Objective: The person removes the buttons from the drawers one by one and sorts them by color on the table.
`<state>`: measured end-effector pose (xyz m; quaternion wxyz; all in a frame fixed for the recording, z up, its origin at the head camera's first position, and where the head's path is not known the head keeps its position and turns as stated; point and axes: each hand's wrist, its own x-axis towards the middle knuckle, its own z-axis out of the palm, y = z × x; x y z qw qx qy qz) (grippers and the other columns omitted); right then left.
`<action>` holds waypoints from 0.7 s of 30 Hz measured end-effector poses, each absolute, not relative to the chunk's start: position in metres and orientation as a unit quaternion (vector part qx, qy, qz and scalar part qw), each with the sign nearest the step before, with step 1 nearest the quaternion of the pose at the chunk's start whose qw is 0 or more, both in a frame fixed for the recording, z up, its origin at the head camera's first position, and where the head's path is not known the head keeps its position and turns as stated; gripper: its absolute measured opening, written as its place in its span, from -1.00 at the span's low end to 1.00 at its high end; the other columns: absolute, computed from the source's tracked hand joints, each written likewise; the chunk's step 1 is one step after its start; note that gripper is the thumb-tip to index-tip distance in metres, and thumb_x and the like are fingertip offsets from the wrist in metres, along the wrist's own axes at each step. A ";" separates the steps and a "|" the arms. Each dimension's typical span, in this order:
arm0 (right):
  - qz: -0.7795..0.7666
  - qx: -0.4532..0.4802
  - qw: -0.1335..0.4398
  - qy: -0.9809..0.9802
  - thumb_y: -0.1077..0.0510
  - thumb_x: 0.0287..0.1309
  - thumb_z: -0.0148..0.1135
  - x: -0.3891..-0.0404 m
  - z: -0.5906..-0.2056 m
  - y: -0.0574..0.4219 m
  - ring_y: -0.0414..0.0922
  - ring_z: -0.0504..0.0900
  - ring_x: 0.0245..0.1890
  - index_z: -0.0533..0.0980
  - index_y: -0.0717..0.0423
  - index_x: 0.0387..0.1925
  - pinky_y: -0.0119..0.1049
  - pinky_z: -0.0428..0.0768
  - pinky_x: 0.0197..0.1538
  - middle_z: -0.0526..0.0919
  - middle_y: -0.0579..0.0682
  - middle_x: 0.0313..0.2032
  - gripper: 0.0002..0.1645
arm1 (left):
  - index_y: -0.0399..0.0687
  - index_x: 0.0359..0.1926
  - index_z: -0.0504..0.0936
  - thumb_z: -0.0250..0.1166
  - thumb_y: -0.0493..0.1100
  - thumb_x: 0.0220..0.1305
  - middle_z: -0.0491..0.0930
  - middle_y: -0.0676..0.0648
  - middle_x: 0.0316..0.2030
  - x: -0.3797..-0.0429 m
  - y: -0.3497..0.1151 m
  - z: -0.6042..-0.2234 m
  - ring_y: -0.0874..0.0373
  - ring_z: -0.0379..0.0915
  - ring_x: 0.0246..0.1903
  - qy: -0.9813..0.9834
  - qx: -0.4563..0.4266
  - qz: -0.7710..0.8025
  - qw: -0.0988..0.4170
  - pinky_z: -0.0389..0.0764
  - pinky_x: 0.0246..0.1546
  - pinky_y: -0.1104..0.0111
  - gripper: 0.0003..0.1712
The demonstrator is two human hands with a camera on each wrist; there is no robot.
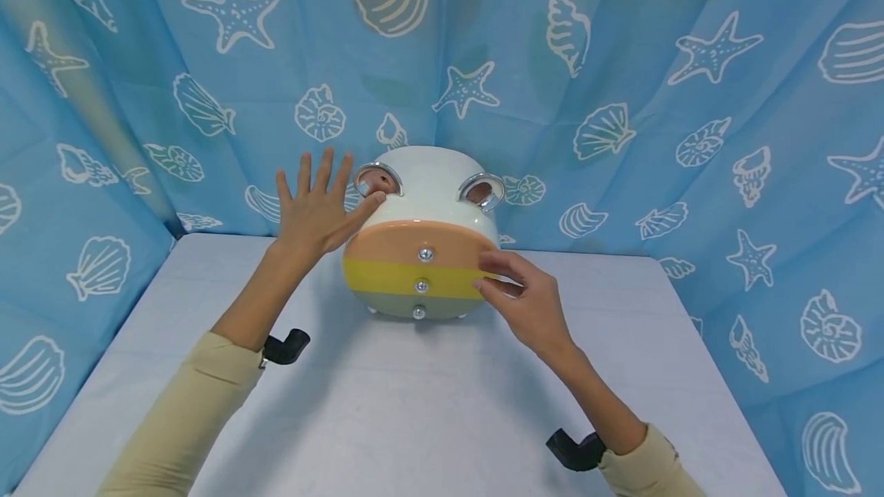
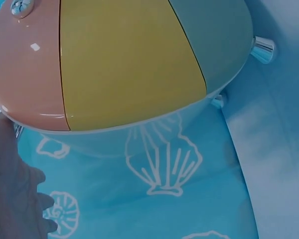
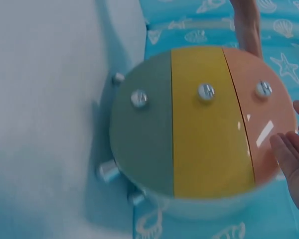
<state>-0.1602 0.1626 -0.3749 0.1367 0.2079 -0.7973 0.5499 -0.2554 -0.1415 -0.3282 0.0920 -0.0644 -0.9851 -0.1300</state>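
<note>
A small rounded white drawer box (image 1: 442,190) stands at the back of the table, with an orange drawer (image 1: 387,240), a yellow drawer (image 1: 383,276) and a grey-green drawer (image 1: 387,304), all closed. Each front carries a round chrome knob (image 3: 206,91). Two chrome rings (image 1: 493,189) stick out near its top. My left hand (image 1: 314,213) is raised with fingers spread, its thumb overlapping the left ring in the head view. Beside the box's right edge, my right hand (image 1: 530,301) has thumb and fingers parted around nothing, fingertips close to the orange drawer (image 3: 263,124).
A white cloth covers the table (image 1: 387,413). Right behind the box hangs a blue curtain (image 1: 483,37) with white shells and starfish, which also closes off both sides. Short chrome feet (image 3: 108,171) hold the box off the table. Black wrist mounts (image 1: 286,347) jut from both wrists.
</note>
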 end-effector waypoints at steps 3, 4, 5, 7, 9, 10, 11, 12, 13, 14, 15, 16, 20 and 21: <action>0.560 0.205 0.130 -0.792 0.37 0.16 0.39 -0.160 -0.378 0.146 -0.04 0.66 0.07 0.60 0.24 0.06 -0.31 0.62 0.00 0.66 0.09 0.04 -0.60 | 0.02 0.61 -0.13 -0.20 0.59 0.30 -0.28 -0.20 0.57 -0.256 -0.142 -0.329 -0.25 -0.51 0.51 -0.985 -0.063 -0.129 0.091 -0.53 0.32 -0.29 0.11; 0.562 0.206 0.129 -0.791 0.39 0.15 0.39 -0.160 -0.379 0.141 -0.02 0.66 0.07 0.60 0.27 0.06 -0.30 0.62 -0.01 0.66 0.11 0.04 -0.60 | 0.02 0.61 -0.13 -0.20 0.59 0.29 -0.28 -0.20 0.57 -0.256 -0.142 -0.329 -0.25 -0.51 0.51 -0.986 -0.062 -0.129 0.091 -0.53 0.32 -0.29 0.11; 0.563 0.206 0.129 -0.790 0.41 0.14 0.39 -0.160 -0.380 0.136 0.00 0.66 0.07 0.59 0.29 0.05 -0.27 0.63 0.00 0.65 0.14 0.04 -0.60 | 0.02 0.61 -0.13 -0.20 0.59 0.29 -0.27 -0.21 0.57 -0.256 -0.143 -0.329 -0.26 -0.51 0.51 -0.985 -0.062 -0.128 0.092 -0.52 0.32 -0.29 0.11; 0.566 0.217 0.136 -0.784 0.46 0.12 0.38 -0.162 -0.381 0.129 0.08 0.65 0.08 0.57 0.38 0.05 -0.20 0.63 0.00 0.63 0.22 0.04 -0.58 | 0.01 0.61 -0.12 -0.20 0.59 0.29 -0.26 -0.21 0.57 -0.256 -0.143 -0.329 -0.26 -0.50 0.51 -0.986 -0.061 -0.126 0.095 -0.52 0.32 -0.29 0.11; 0.568 0.228 0.147 -0.777 0.49 0.10 0.37 -0.164 -0.383 0.122 0.14 0.64 0.07 0.56 0.43 0.05 -0.14 0.64 0.00 0.62 0.29 0.03 -0.57 | 0.01 0.61 -0.11 -0.19 0.59 0.29 -0.24 -0.22 0.57 -0.256 -0.144 -0.329 -0.26 -0.49 0.51 -0.986 -0.061 -0.124 0.097 -0.50 0.32 -0.30 0.11; 0.569 0.233 0.154 -0.773 0.50 0.09 0.37 -0.165 -0.383 0.119 0.15 0.64 0.07 0.55 0.45 0.05 -0.12 0.64 -0.01 0.61 0.30 0.02 -0.57 | 0.01 0.61 -0.11 -0.19 0.59 0.30 -0.23 -0.22 0.57 -0.257 -0.144 -0.329 -0.26 -0.49 0.51 -0.985 -0.061 -0.124 0.099 -0.50 0.32 -0.30 0.11; 0.571 0.237 0.160 -0.770 0.50 0.09 0.37 -0.167 -0.384 0.117 0.15 0.64 0.07 0.55 0.45 0.05 -0.12 0.64 -0.01 0.62 0.30 0.02 -0.56 | 0.01 0.61 -0.11 -0.19 0.59 0.30 -0.23 -0.23 0.57 -0.257 -0.144 -0.329 -0.26 -0.49 0.51 -0.985 -0.062 -0.123 0.099 -0.49 0.32 -0.30 0.11; 0.572 0.240 0.167 -0.767 0.50 0.08 0.38 -0.169 -0.385 0.115 0.14 0.65 0.06 0.56 0.44 0.04 -0.12 0.64 -0.01 0.62 0.29 0.01 -0.56 | 0.00 0.61 -0.10 -0.19 0.59 0.29 -0.23 -0.23 0.57 -0.257 -0.144 -0.329 -0.26 -0.48 0.51 -0.985 -0.063 -0.124 0.099 -0.49 0.32 -0.30 0.11; 0.572 0.241 0.173 -0.765 0.48 0.08 0.39 -0.170 -0.385 0.113 0.11 0.66 0.05 0.57 0.41 0.05 -0.15 0.65 -0.02 0.63 0.26 0.01 -0.56 | 0.01 0.61 -0.11 -0.20 0.59 0.29 -0.23 -0.23 0.57 -0.257 -0.144 -0.329 -0.26 -0.49 0.51 -0.985 -0.064 -0.124 0.098 -0.49 0.32 -0.30 0.11; 0.572 0.242 0.178 -0.763 0.47 0.08 0.40 -0.171 -0.385 0.112 0.08 0.67 0.04 0.58 0.39 0.04 -0.18 0.65 -0.02 0.64 0.23 0.01 -0.56 | 0.01 0.61 -0.10 -0.20 0.60 0.29 -0.23 -0.23 0.57 -0.257 -0.145 -0.329 -0.26 -0.49 0.51 -0.985 -0.065 -0.124 0.097 -0.49 0.32 -0.30 0.12; 0.570 0.245 0.184 -0.762 0.45 0.09 0.41 -0.173 -0.385 0.110 0.05 0.68 0.03 0.59 0.36 0.04 -0.20 0.65 -0.03 0.65 0.19 0.00 -0.57 | 0.01 0.61 -0.11 -0.20 0.60 0.29 -0.24 -0.22 0.57 -0.258 -0.145 -0.329 -0.26 -0.49 0.51 -0.985 -0.066 -0.124 0.096 -0.49 0.32 -0.30 0.12; 0.567 0.247 0.189 -0.763 0.44 0.09 0.42 -0.174 -0.386 0.108 0.02 0.68 0.02 0.60 0.33 0.04 -0.23 0.65 -0.03 0.66 0.16 0.00 -0.57 | 0.01 0.61 -0.11 -0.21 0.61 0.29 -0.24 -0.22 0.57 -0.258 -0.145 -0.329 -0.26 -0.49 0.51 -0.985 -0.066 -0.124 0.096 -0.49 0.32 -0.30 0.12; 0.531 0.263 0.218 -0.775 0.37 0.10 0.44 -0.177 -0.386 0.101 -0.08 0.70 -0.03 0.63 0.25 0.04 -0.31 0.65 -0.06 0.68 0.06 -0.02 -0.58 | 0.01 0.61 -0.10 -0.22 0.62 0.28 -0.24 -0.22 0.57 -0.258 -0.145 -0.328 -0.26 -0.48 0.51 -0.986 -0.067 -0.122 0.095 -0.49 0.32 -0.30 0.13; 0.519 0.266 0.227 -0.780 0.36 0.11 0.45 -0.178 -0.386 0.100 -0.09 0.70 -0.04 0.63 0.24 0.04 -0.33 0.64 -0.06 0.68 0.05 -0.03 -0.58 | 0.01 0.61 -0.11 -0.22 0.62 0.27 -0.24 -0.22 0.57 -0.258 -0.145 -0.328 -0.26 -0.48 0.51 -0.986 -0.067 -0.122 0.094 -0.50 0.32 -0.30 0.14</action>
